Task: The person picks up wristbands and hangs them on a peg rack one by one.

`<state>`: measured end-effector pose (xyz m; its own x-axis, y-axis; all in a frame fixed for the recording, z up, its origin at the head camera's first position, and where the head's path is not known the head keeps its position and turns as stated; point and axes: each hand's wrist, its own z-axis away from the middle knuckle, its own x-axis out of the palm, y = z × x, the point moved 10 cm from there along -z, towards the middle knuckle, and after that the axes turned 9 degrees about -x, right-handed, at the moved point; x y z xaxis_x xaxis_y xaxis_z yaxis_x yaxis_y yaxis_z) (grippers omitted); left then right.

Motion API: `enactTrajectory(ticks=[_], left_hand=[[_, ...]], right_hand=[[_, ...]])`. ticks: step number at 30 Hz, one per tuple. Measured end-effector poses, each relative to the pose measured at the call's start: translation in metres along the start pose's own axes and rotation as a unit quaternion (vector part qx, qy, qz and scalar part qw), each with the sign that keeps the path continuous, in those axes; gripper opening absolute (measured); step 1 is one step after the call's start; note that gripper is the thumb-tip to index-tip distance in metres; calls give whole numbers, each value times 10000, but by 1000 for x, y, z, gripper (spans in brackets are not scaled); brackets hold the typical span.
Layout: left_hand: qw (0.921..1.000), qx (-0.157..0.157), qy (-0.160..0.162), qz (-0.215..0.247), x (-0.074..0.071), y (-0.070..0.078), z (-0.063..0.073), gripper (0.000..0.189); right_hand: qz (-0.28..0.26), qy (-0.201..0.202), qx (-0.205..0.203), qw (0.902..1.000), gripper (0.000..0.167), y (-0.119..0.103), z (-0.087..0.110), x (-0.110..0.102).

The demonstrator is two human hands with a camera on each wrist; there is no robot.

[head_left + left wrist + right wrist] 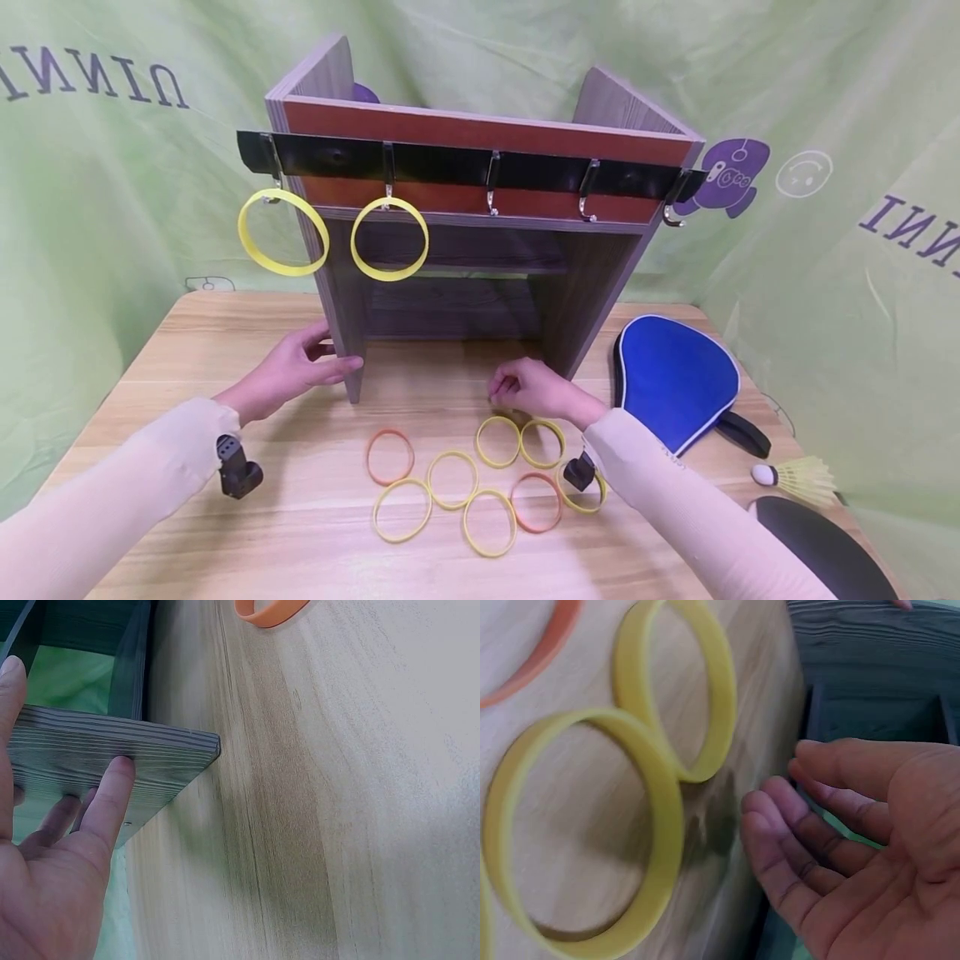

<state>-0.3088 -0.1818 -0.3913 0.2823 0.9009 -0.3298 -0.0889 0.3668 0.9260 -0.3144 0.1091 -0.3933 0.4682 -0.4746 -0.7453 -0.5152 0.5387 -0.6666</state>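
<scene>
My left hand (288,371) holds the left side panel (172,761) of a grey wooden shelf (592,283) near the table; its thumb lies over the front edge and its fingers against the outer face. Just above the table, my right hand (885,840) is loosely curled with nothing between thumb and fingers, beside the yellow rings (671,847). Several yellow rings and two orange rings (389,430) lie before the shelf. One yellow ring (247,237) hangs from the leftmost hook and another yellow ring (358,258) from the second, on a black hook rail (442,163).
The other hooks on the rail hold no rings. To the right lie a blue paddle case (675,379), a black handle (744,435), a yellow shuttlecock (798,477) and a dark rounded object (817,542). A green curtain (840,100) surrounds the wooden table (300,533).
</scene>
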Motion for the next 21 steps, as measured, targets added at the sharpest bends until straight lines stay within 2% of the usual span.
enactTrajectory(ticks=[8, 21], left_hand=[[10000, 26, 26, -26, -1, 1, 0, 70], [10000, -11, 10, -16, 0, 0, 0, 71]], right_hand=[[393, -449, 124, 9981, 5, 8, 5, 10], [679, -603, -79, 9958, 4, 12, 4, 21]])
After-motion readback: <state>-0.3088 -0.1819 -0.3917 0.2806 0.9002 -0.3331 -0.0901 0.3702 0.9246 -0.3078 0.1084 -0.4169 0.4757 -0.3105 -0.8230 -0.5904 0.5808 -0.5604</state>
